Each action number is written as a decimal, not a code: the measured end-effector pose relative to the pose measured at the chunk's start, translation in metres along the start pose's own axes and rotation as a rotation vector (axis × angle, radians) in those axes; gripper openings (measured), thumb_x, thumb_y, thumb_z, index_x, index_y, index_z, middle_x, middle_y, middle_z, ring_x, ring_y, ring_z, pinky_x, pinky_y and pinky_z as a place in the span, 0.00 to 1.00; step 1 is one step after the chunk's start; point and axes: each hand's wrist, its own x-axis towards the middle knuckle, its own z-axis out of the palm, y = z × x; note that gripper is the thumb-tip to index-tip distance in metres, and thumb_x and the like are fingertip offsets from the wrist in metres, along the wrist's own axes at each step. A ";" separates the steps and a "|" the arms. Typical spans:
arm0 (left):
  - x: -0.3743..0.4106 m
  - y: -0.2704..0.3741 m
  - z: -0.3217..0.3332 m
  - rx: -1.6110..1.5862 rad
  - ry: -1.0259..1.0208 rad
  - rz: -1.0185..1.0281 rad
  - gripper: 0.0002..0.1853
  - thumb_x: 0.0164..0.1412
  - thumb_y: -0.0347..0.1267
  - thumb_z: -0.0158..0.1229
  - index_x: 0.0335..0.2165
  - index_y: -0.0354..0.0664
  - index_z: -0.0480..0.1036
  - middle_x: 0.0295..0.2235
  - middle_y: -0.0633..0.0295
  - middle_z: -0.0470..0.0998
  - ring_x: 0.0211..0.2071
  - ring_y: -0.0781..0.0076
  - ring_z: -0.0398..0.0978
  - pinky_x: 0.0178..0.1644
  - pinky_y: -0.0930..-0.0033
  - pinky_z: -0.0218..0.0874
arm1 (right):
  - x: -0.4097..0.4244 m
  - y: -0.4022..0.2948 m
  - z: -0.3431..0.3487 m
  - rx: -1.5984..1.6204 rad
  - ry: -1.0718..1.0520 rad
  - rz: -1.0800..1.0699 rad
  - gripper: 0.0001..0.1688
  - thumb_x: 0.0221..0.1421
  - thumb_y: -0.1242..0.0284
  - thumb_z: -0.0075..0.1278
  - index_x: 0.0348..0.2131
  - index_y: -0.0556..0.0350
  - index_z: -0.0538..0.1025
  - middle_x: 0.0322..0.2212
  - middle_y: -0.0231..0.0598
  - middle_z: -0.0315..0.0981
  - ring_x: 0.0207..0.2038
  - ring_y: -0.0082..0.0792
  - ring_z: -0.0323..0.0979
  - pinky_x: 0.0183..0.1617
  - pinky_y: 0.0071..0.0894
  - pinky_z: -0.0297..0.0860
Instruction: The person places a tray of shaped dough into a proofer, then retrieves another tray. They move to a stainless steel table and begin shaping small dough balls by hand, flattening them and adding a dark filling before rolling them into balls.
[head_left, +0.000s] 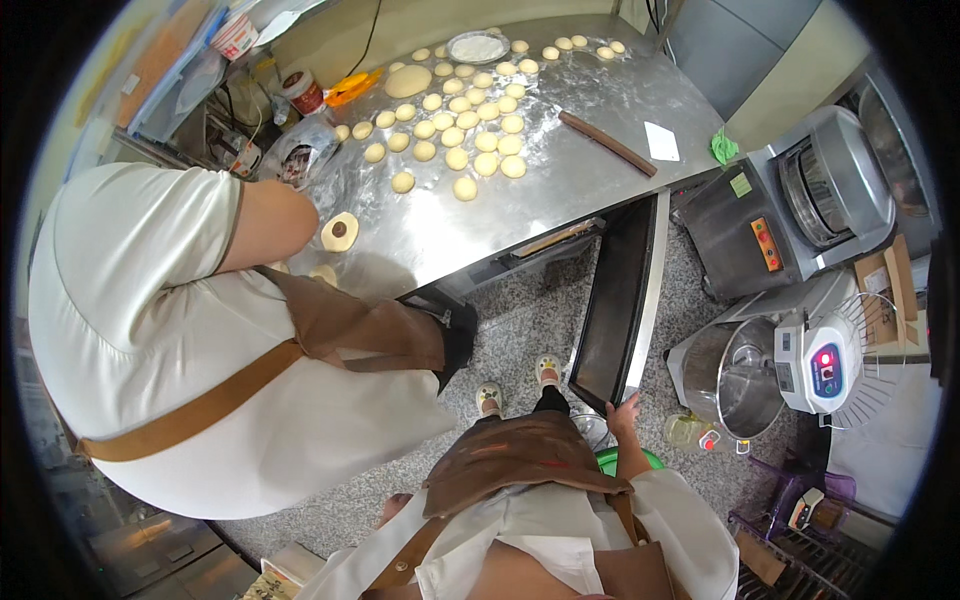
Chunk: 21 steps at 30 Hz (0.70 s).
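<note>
My right hand (623, 414) grips the near corner of a long dark baking tray (616, 300) with a pale metal rim. The tray is tilted on its side, its far end close to the front edge of the steel worktable (555, 225). Low beside my apron, my left hand (394, 507) is only partly visible, and its fingers cannot be made out clearly. Many round dough pieces (452, 136) lie spread over the floured tabletop. A flattened dough round (340, 232) with a dark ball of filling sits near the co-worker's arm (270, 225).
A co-worker in a white shirt (247, 435) stands at my left. On the table are a rolling pin (607, 142), a white scraper (661, 142), a flour bowl (478, 47) and a larger dough piece (408, 81). At right stand a spiral mixer (739, 375) and an oil bottle (690, 431).
</note>
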 end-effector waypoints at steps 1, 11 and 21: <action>-0.004 0.006 0.004 -0.004 0.003 -0.013 0.14 0.61 0.31 0.48 0.41 0.33 0.72 0.28 0.56 0.78 0.30 0.64 0.75 0.35 0.64 0.68 | 0.001 0.007 -0.002 0.009 0.004 0.017 0.62 0.50 0.64 0.58 0.63 0.61 0.30 0.58 0.80 0.34 0.60 0.71 0.47 0.64 0.51 0.51; -0.016 0.100 0.057 -0.041 0.043 -0.017 0.14 0.61 0.32 0.48 0.41 0.34 0.72 0.29 0.57 0.78 0.30 0.64 0.75 0.35 0.65 0.68 | 0.092 0.138 -0.096 -0.216 -0.064 0.001 0.60 0.47 0.65 0.60 0.64 0.55 0.37 0.59 0.70 0.38 0.59 0.66 0.51 0.62 0.48 0.55; -0.045 0.164 0.078 -0.027 0.054 -0.033 0.15 0.61 0.33 0.48 0.41 0.35 0.72 0.29 0.57 0.78 0.30 0.65 0.75 0.35 0.65 0.68 | 0.131 0.173 -0.134 -0.320 -0.182 0.043 0.63 0.47 0.60 0.59 0.64 0.60 0.34 0.54 0.67 0.49 0.56 0.61 0.56 0.60 0.46 0.55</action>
